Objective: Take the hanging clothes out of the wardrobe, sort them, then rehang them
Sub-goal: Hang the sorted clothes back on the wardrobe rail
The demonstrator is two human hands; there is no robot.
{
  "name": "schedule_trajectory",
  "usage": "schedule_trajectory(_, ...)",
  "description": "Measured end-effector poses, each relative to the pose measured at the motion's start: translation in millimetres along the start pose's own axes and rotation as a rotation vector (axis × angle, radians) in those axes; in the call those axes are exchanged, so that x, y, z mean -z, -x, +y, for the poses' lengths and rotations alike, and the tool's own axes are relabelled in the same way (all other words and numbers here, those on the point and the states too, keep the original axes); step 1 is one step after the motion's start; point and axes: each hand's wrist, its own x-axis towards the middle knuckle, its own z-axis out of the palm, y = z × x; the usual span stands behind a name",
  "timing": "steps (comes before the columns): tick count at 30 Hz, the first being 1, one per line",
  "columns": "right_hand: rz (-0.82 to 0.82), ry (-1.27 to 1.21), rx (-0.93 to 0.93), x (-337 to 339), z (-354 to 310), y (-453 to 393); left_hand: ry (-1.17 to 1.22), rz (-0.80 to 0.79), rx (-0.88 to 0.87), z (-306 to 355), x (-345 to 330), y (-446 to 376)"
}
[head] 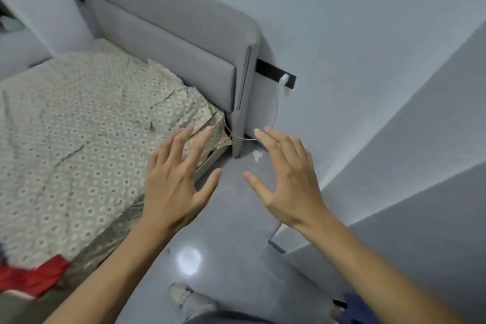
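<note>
Left hand (175, 184): out in front, palm down, fingers spread and straight, released, holding nothing; its fingertips hang over the corner of the bed.
Right hand (285, 179): level with the left one, also spread wide and released, nothing in it; it hovers over the floor, near the wall.
Gap: the two hands are apart, thumbs pointing toward each other, bare floor showing between them.
Clothes: a red garment (34, 277) lies on the near edge of the bed at lower left, blurred, well apart from both hands; what kind of garment, I cannot tell.
Bed (79, 126): covered with a beige sheet in a small dotted pattern, creased near the headboard end.
Headboard (168, 42): grey, padded, standing against the wall.
Wall (342, 21): pale, with a black strip (273, 71) beside the headboard; a white plug (284, 80) sits in it and a thin cable (276, 110) drops toward the floor.
Floor (236, 231): grey and glossy, a round spot of light reflected below the hands.
Foot (184, 296): a light shoe shows at the bottom edge, on the floor.
Right side: a grey panel (420, 166) runs along the frame; whether it is the wardrobe, I cannot tell.
</note>
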Motion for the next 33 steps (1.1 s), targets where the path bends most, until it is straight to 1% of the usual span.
schedule_trajectory(3,-0.072,-0.026,0.097,-48,-38,-46,-0.05,0.015,0.152,-74,14,13)
schedule_trajectory(10,-0.18,-0.118,0.289,-169,-153,-142,-0.142,0.084,0.405,-238,66,37)
schedule_trajectory(13,-0.229,-0.149,0.377,-209,-202,-176,-0.196,0.121,0.507,-292,90,53)
schedule_trajectory(17,-0.308,-0.204,0.524,-266,-265,-213,-0.265,0.172,0.7,-350,116,91)
schedule_trajectory(21,-0.429,-0.286,0.66,-328,-325,-238,-0.338,0.19,0.937,-391,135,135)
schedule_trajectory(26,-0.573,-0.393,0.833,-391,-398,-260,-0.423,0.189,1.252,-413,153,184)
schedule_trajectory(29,-0.637,-0.442,0.931,-422,-440,-269,-0.493,0.209,1.388,-419,164,205)
schedule_trajectory(33,-0.726,-0.507,1.046,-451,-494,-263,-0.527,0.256,1.537,-421,174,228)
